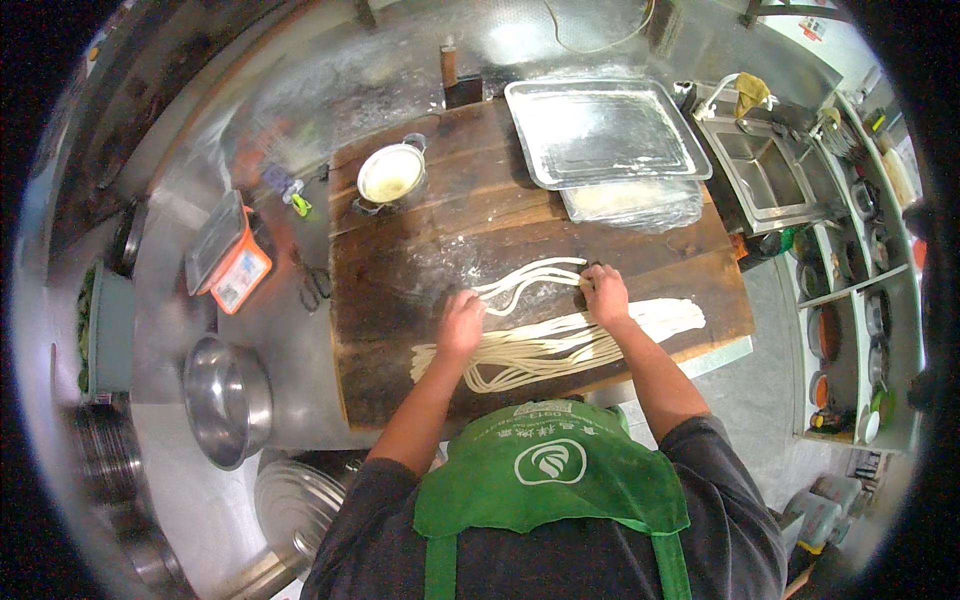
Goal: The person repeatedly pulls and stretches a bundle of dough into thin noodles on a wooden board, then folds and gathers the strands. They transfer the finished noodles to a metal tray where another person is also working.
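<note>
Several thick dough strands (529, 276) stretch between my two hands, just above or on the floured wooden board (420, 251). My left hand (463, 319) grips their left ends, its fingers closed round the dough. At the other end, my right hand (604, 291) pinches the strands, with one tip poking out beside the fingers. Nearer my body, a long bundle of dough strands (540, 346) lies across the board from left to right. Both forearms pass over that bundle and hide parts of it.
At the back stand a pot (391, 174) with pale contents and a floured metal tray (604, 131) over a plastic-wrapped pale slab (634, 204). Leftward are an orange scale (238, 266), scissors (313, 289) and a steel bowl (227, 401). A sink (765, 172) and shelves (855, 322) line the right.
</note>
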Demonstrator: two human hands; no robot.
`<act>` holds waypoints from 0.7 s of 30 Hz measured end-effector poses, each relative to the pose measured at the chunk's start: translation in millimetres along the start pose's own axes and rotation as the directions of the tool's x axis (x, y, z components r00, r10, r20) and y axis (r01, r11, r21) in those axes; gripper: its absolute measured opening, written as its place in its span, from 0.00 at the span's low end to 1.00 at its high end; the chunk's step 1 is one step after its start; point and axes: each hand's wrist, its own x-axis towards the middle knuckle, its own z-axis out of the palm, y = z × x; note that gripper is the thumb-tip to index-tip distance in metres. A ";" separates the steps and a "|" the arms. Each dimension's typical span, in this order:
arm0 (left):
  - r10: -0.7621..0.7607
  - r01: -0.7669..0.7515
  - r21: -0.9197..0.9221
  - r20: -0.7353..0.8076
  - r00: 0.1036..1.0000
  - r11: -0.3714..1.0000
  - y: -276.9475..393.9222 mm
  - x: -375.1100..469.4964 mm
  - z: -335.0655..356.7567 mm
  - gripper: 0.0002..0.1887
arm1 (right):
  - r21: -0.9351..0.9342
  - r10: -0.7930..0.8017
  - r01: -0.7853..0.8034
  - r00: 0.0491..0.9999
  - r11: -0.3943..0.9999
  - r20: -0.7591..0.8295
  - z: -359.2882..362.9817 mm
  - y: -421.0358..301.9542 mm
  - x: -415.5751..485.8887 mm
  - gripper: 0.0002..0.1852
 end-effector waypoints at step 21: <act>-0.503 0.573 -0.519 0.285 0.816 0.634 -10.9 5.2 -29.6 0.11 | 0.381 0.063 -0.082 0.996 0.921 0.063 -32.0 0.0 -19.4 0.09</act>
